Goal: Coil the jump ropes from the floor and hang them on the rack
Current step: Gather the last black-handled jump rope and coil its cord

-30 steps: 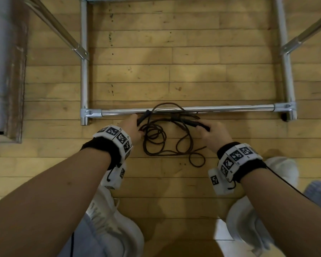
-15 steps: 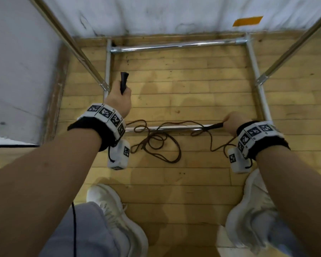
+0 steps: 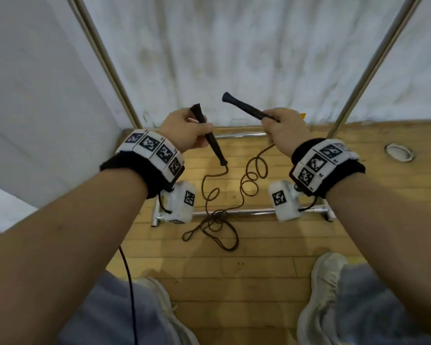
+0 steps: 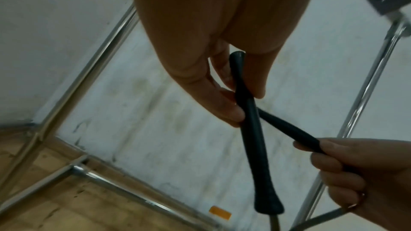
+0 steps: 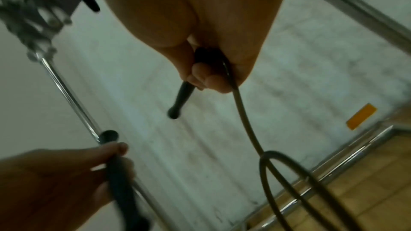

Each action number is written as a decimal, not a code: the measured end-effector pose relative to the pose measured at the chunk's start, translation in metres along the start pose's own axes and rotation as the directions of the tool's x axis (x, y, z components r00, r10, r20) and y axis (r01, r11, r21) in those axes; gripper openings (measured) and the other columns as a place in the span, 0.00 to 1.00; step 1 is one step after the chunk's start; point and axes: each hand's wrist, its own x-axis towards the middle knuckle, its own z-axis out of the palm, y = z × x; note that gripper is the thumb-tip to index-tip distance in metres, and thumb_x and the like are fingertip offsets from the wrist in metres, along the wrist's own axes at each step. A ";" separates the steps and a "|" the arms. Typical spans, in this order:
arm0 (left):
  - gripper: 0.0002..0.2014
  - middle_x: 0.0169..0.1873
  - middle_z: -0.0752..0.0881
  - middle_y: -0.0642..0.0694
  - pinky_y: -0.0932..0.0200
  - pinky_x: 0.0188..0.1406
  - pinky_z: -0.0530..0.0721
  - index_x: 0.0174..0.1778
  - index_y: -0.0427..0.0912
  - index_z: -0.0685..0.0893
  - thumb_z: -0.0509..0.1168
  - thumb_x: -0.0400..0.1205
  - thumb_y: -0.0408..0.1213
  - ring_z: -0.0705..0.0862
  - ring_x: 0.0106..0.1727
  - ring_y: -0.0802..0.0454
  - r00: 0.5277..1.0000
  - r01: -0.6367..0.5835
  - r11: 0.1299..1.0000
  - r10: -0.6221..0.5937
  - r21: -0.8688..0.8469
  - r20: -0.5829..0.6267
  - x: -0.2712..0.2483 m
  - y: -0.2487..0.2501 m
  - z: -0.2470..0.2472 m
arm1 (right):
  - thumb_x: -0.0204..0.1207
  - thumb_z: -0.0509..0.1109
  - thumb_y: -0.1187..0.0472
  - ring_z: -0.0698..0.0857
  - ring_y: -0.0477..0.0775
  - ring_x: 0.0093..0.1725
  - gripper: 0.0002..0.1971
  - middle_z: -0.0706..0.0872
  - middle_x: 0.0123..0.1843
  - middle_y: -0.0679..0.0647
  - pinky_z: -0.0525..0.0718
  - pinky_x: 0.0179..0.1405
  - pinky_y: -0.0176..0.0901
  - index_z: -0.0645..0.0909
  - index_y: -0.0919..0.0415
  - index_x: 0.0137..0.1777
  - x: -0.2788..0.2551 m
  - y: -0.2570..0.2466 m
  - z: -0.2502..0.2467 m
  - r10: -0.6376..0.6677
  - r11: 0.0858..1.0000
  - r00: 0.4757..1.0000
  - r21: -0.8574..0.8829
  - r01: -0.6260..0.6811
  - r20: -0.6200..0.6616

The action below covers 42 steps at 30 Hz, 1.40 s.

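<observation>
My left hand (image 3: 186,130) grips one black jump rope handle (image 3: 210,138) at its middle, with the cord end pointing down. My right hand (image 3: 283,129) grips the other black handle (image 3: 244,107), whose free end points up and left. Both are raised in front of the white wall. The dark cord (image 3: 253,175) hangs from each handle in loose curls down to a tangle (image 3: 215,225) on the wooden floor by the rack's front bottom bar (image 3: 234,212). The left wrist view shows the two handles (image 4: 251,129) crossing; in the right wrist view the cord (image 5: 242,111) drops from my fist.
The chrome rack's uprights (image 3: 102,58) (image 3: 378,53) rise on both sides, and its back bottom bar (image 3: 237,135) lies along the wall. A round metal floor fitting (image 3: 399,152) sits at right. My white shoes (image 3: 326,290) stand near the bottom of the head view.
Both hands have risen from the floor with a handle each and come closer together. The cord has lifted off the floor into hanging curls, and my view has tilted up to the wall.
</observation>
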 end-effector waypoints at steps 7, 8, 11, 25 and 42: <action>0.09 0.40 0.84 0.40 0.62 0.36 0.87 0.44 0.36 0.76 0.70 0.77 0.23 0.90 0.40 0.47 1.000 0.009 0.914 -0.005 -0.406 0.011 -0.026 0.052 -0.008 | 0.86 0.53 0.59 0.88 0.56 0.34 0.10 0.86 0.35 0.56 0.85 0.39 0.43 0.73 0.58 0.46 -0.028 -0.065 0.016 -0.051 0.927 0.961 0.370 -0.056 0.273; 0.10 0.40 0.85 0.40 0.62 0.37 0.87 0.44 0.36 0.75 0.70 0.77 0.23 0.90 0.40 0.48 1.000 0.011 0.900 -0.013 -0.435 -0.002 -0.027 0.053 -0.009 | 0.86 0.53 0.59 0.84 0.54 0.28 0.10 0.84 0.31 0.55 0.83 0.33 0.42 0.73 0.57 0.45 -0.029 -0.070 0.015 -0.062 0.933 0.959 0.356 -0.042 0.275; 0.27 0.59 0.81 0.43 0.56 0.55 0.84 0.64 0.42 0.72 0.77 0.72 0.34 0.84 0.57 0.50 0.971 -0.094 0.986 0.060 -0.139 -0.231 -0.026 0.050 -0.008 | 0.84 0.57 0.57 0.76 0.48 0.25 0.10 0.77 0.28 0.50 0.76 0.29 0.42 0.78 0.55 0.44 -0.022 -0.076 0.010 -0.104 0.987 0.981 0.135 0.082 0.166; 0.14 0.27 0.78 0.52 0.60 0.27 0.67 0.32 0.53 0.74 0.69 0.77 0.53 0.75 0.30 0.58 0.932 -0.306 0.521 0.334 0.797 0.140 0.000 0.032 -0.016 | 0.81 0.62 0.46 0.77 0.46 0.31 0.15 0.79 0.31 0.47 0.81 0.39 0.47 0.81 0.57 0.45 -0.004 -0.075 0.021 -0.173 0.959 0.985 0.231 0.162 0.026; 0.17 0.21 0.81 0.57 0.68 0.25 0.79 0.37 0.50 0.79 0.67 0.73 0.61 0.79 0.23 0.62 0.873 -0.319 0.805 0.044 0.500 0.485 -0.025 0.044 -0.006 | 0.82 0.59 0.48 0.71 0.39 0.24 0.18 0.69 0.24 0.44 0.69 0.27 0.26 0.69 0.48 0.30 -0.007 -0.063 -0.007 -0.386 0.922 0.920 -0.040 0.384 -0.069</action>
